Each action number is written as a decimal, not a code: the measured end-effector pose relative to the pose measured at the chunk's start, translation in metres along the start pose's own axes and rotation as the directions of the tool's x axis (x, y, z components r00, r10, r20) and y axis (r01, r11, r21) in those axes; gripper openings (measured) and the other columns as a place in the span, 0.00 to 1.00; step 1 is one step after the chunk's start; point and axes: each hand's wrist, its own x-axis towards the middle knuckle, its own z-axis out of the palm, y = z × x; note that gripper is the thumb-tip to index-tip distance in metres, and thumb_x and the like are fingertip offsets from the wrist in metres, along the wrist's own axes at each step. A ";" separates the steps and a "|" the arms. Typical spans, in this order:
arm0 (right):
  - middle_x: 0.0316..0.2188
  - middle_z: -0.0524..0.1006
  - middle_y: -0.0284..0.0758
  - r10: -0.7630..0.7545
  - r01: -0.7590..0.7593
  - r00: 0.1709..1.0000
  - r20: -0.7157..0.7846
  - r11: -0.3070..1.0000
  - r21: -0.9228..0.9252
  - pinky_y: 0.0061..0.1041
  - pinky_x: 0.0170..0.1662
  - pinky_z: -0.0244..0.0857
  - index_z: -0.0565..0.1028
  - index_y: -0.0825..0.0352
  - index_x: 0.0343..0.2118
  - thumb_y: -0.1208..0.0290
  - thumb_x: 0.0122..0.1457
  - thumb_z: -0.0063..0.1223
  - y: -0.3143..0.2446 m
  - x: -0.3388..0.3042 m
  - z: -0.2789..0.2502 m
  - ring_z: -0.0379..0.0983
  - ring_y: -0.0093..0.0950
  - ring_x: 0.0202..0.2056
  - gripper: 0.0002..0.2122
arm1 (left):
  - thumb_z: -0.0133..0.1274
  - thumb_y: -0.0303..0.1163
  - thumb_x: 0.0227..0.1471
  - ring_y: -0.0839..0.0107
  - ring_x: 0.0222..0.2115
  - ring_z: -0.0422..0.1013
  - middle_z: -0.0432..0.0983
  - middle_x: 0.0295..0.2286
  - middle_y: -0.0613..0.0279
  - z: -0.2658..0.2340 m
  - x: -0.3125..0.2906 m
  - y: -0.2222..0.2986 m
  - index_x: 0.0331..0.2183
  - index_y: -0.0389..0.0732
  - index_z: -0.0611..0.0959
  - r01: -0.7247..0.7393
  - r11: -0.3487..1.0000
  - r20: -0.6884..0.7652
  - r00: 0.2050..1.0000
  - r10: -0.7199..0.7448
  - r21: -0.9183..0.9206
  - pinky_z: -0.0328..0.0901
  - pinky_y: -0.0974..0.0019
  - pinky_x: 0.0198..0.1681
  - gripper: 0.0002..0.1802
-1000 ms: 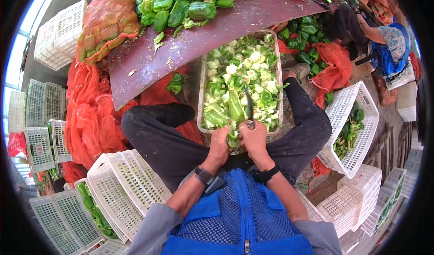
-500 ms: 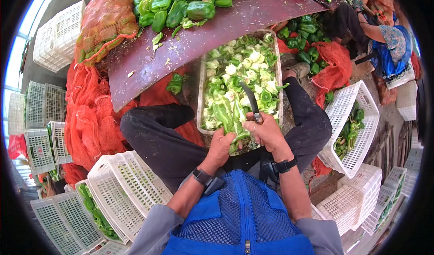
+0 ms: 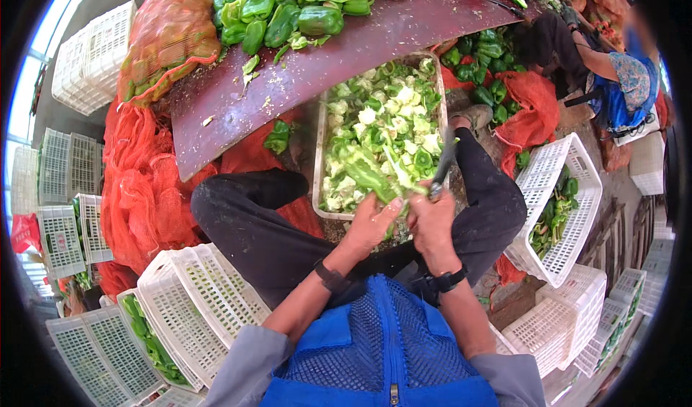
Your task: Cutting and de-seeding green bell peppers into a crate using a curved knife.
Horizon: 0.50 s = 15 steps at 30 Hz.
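My left hand is closed around a cut green pepper, held over the near end of a pale tray. Close beside it, my right hand grips a knife whose dark blade points up and away. A thin pale green strip reaches from between the hands toward the tray; motion blurs it and the blade. Whitish pepper cores and green scraps fill the tray, which lies between my legs.
Whole green peppers are heaped on a dark red board ahead. Red mesh sacks lie at left. White crates flank me; one at right holds pepper pieces. A co-worker sits at far right.
The knife has swung from pointing up-left over the tray to upright at its right edge. My right hand has turned with it. My left hand has shifted slightly right.
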 end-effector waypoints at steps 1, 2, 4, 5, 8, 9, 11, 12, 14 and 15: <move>0.20 0.72 0.27 -0.065 0.062 0.993 -0.102 0.997 -0.036 0.21 0.13 0.56 0.72 0.69 0.43 0.76 0.61 0.62 -0.014 0.007 -0.001 0.64 0.18 0.12 0.11 | 0.51 0.42 0.69 0.76 0.28 0.72 0.78 0.38 0.61 0.003 0.001 0.003 0.57 0.34 0.73 -0.026 0.999 0.055 0.998 0.023 0.043 0.70 0.70 0.30 0.25; 0.21 0.72 0.27 -0.166 0.163 0.978 -0.124 0.986 -0.035 0.21 0.13 0.56 0.73 0.69 0.42 0.78 0.60 0.62 -0.028 0.015 -0.003 0.64 0.18 0.12 0.10 | 0.52 0.45 0.69 0.76 0.26 0.72 0.79 0.40 0.56 0.004 0.004 -0.003 0.62 0.32 0.70 -0.009 1.000 0.045 0.999 0.010 -0.022 0.69 0.70 0.27 0.31; 0.23 0.73 0.27 -0.377 0.368 0.912 -0.161 0.926 -0.084 0.19 0.17 0.58 0.74 0.68 0.41 0.81 0.59 0.63 -0.064 0.017 0.001 0.66 0.16 0.15 0.10 | 0.52 0.46 0.68 0.76 0.26 0.72 0.79 0.41 0.54 -0.002 0.002 -0.003 0.63 0.32 0.68 0.040 0.995 0.066 0.997 -0.034 -0.096 0.68 0.71 0.25 0.33; 0.25 0.74 0.27 -0.487 0.470 0.856 -0.171 0.873 -0.135 0.17 0.20 0.60 0.75 0.67 0.41 0.83 0.57 0.64 -0.081 0.014 0.004 0.68 0.15 0.18 0.11 | 0.53 0.46 0.68 0.76 0.25 0.72 0.80 0.43 0.52 -0.004 0.000 0.002 0.65 0.32 0.67 0.092 0.981 0.090 0.993 -0.078 -0.168 0.67 0.71 0.23 0.35; 0.30 0.77 0.33 -0.797 0.670 0.600 -0.074 0.551 -0.498 0.25 0.33 0.69 0.76 0.67 0.39 0.85 0.52 0.65 -0.089 0.026 -0.006 0.75 0.26 0.28 0.12 | 0.52 0.45 0.68 0.73 0.26 0.75 0.80 0.44 0.51 -0.022 -0.006 -0.005 0.66 0.36 0.67 0.183 0.927 0.030 0.983 -0.183 -0.329 0.64 0.73 0.21 0.34; 0.31 0.77 0.35 -0.910 0.693 0.411 0.059 0.270 -0.669 0.28 0.37 0.71 0.76 0.67 0.39 0.86 0.51 0.65 -0.086 0.032 -0.008 0.77 0.31 0.32 0.13 | 0.52 0.44 0.68 0.71 0.27 0.76 0.80 0.45 0.51 -0.030 -0.006 -0.011 0.66 0.38 0.67 0.195 0.880 0.032 0.979 -0.201 -0.433 0.64 0.74 0.22 0.33; 0.35 0.78 0.42 -0.818 0.733 0.448 0.360 0.107 -0.672 0.36 0.40 0.73 0.78 0.62 0.41 0.82 0.51 0.62 -0.063 0.053 -0.017 0.78 0.42 0.37 0.14 | 0.52 0.44 0.67 0.70 0.29 0.77 0.80 0.45 0.51 -0.039 -0.007 -0.016 0.66 0.39 0.67 0.199 0.848 -0.012 0.972 -0.235 -0.491 0.65 0.73 0.24 0.33; 0.36 0.78 0.43 -0.605 0.673 0.594 0.530 0.014 -0.739 0.38 0.40 0.73 0.78 0.62 0.42 0.81 0.51 0.62 -0.039 0.077 -0.037 0.78 0.43 0.37 0.14 | 0.52 0.43 0.67 0.69 0.31 0.78 0.81 0.45 0.52 -0.040 -0.008 -0.018 0.66 0.39 0.68 0.208 0.812 -0.044 0.960 -0.276 -0.545 0.65 0.72 0.26 0.32; 0.37 0.78 0.43 -0.333 0.639 0.700 0.632 -0.105 -0.762 0.39 0.40 0.73 0.78 0.62 0.42 0.80 0.52 0.61 -0.033 0.091 -0.038 0.79 0.44 0.37 0.14 | 0.52 0.43 0.67 0.69 0.33 0.78 0.81 0.45 0.53 -0.046 -0.009 -0.022 0.66 0.39 0.68 0.196 0.824 -0.051 0.964 -0.262 -0.532 0.65 0.72 0.27 0.32; 0.36 0.78 0.43 -0.495 0.649 0.649 0.578 -0.037 -0.760 0.37 0.39 0.73 0.78 0.65 0.42 0.82 0.50 0.60 -0.028 0.092 -0.041 0.78 0.44 0.35 0.15 | 0.52 0.43 0.67 0.68 0.35 0.78 0.81 0.45 0.53 -0.050 -0.009 -0.024 0.66 0.40 0.68 0.187 0.835 -0.058 0.966 -0.253 -0.518 0.66 0.72 0.29 0.32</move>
